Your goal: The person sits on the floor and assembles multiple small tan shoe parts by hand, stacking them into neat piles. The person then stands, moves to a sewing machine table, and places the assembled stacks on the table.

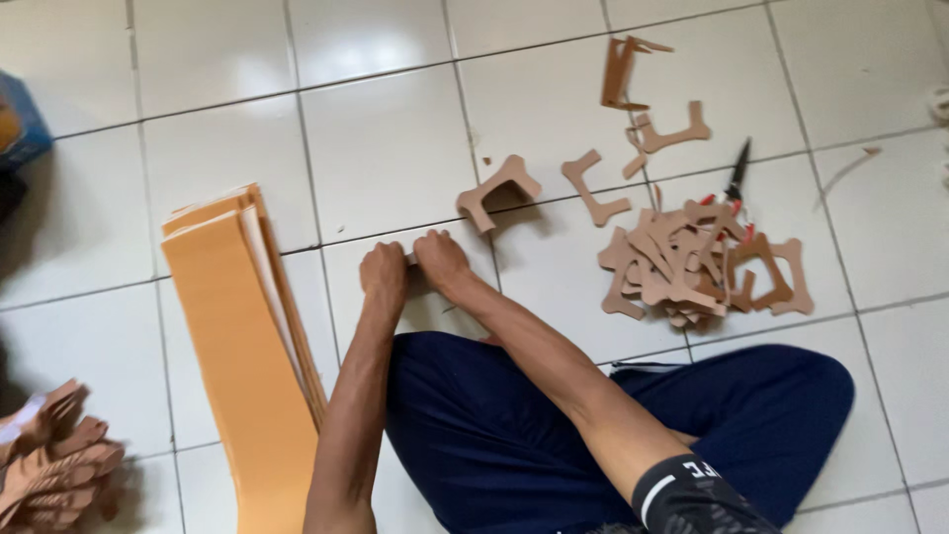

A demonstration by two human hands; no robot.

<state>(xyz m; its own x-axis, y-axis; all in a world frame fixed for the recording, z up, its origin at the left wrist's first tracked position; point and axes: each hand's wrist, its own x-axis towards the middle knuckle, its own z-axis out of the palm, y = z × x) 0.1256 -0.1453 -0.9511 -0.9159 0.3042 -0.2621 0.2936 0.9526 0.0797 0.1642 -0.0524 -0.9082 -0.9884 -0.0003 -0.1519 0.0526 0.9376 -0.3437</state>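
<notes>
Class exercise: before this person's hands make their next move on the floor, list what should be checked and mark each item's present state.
1. Left hand and right hand close together on the tiled floor: ok.
2. What the fingers pinch between them: cannot tell, too small.
3. Stack of orange sheets within reach beside the left arm: ok.
4. Scissors lying apart from both hands, beyond the pile of cut brown shapes: ok.
5. Cut shapes gathered tidily: not ok, several loose pieces lie scattered.
</notes>
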